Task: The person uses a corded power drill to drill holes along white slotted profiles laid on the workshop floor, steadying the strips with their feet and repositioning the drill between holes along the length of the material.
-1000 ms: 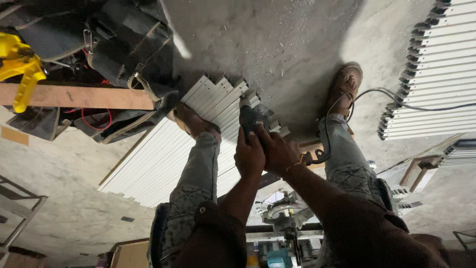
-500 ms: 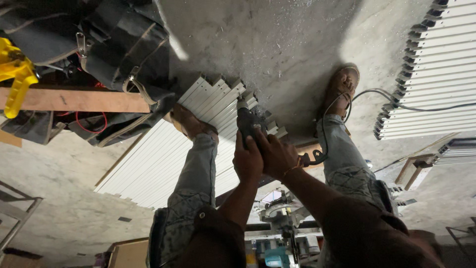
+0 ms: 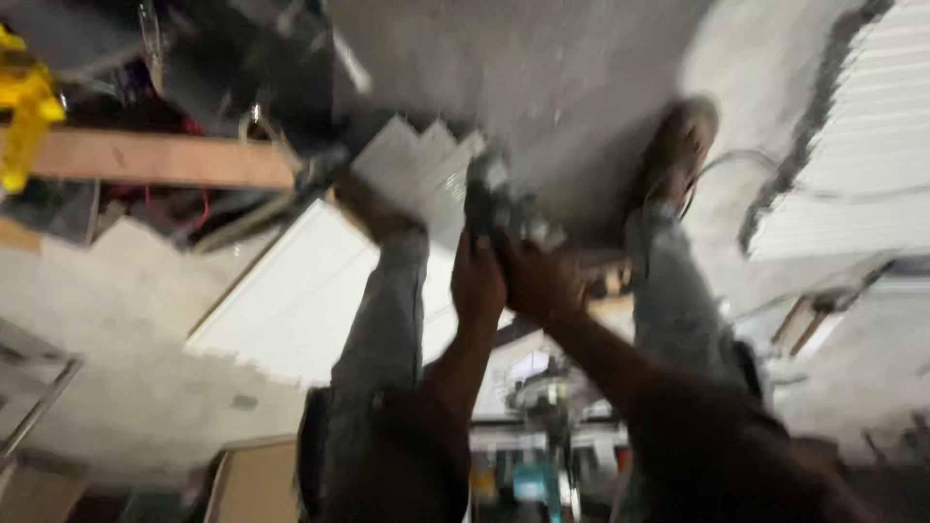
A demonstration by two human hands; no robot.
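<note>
Two bare hands meet near the middle of a blurred, upside-down view of a dusty concrete workshop floor (image 3: 581, 87). At the far left a bright yellow clamp-like tool (image 3: 24, 121) sits at the end of a long bare wooden plank (image 3: 165, 160), with dark tangled gear and a red cord behind it. Right of that, a stack of white ribbed panels (image 3: 291, 291) lies flat on the floor, its stepped ends fanning out beside the person's brown shoe (image 3: 373, 213) and grey trouser leg (image 3: 383, 320). The left hand (image 3: 478, 286) and the right hand (image 3: 538, 281) are pressed together, side by side, both closed around a small dark handheld tool (image 3: 489, 208) that sticks out beyond the fingers, above the panel ends; blur hides what kind of tool it is. Below the hands a teal and grey saw-like machine (image 3: 542, 465) shows between the forearms. Further right is the other brown shoe (image 3: 683, 145), with a thin dark cable (image 3: 736, 160) curving past it. At the far right edge, another stack of white ribbed panels (image 3: 862, 155) lies apart from the first.
</note>
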